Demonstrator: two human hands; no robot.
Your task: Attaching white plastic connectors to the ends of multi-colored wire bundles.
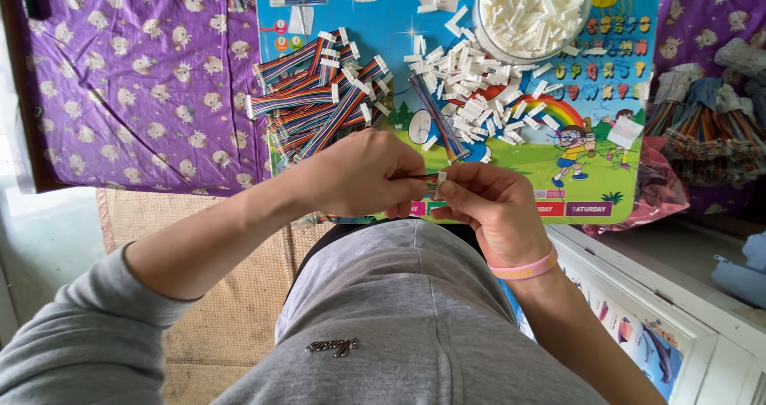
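My left hand (363,173) pinches a thin dark wire end (419,175) and holds it against a small white connector (437,185) gripped in my right hand (487,205), close to my chest. A multicoloured ribbon cable (439,122) runs from my hands up onto the colourful cartoon board (447,14). On the board's left lies a heap of finished rainbow ribbon cables (315,94). In the middle is a pile of loose white connectors (479,94). A clear bowl (533,10) full of white connectors stands at the board's top.
A purple patterned cloth (136,78) covers the surface at left. More bundled ribbon cables (702,130) sit on a pink plastic bag at right. A white framed panel (678,317) lies at lower right, a woven mat (223,309) at lower left.
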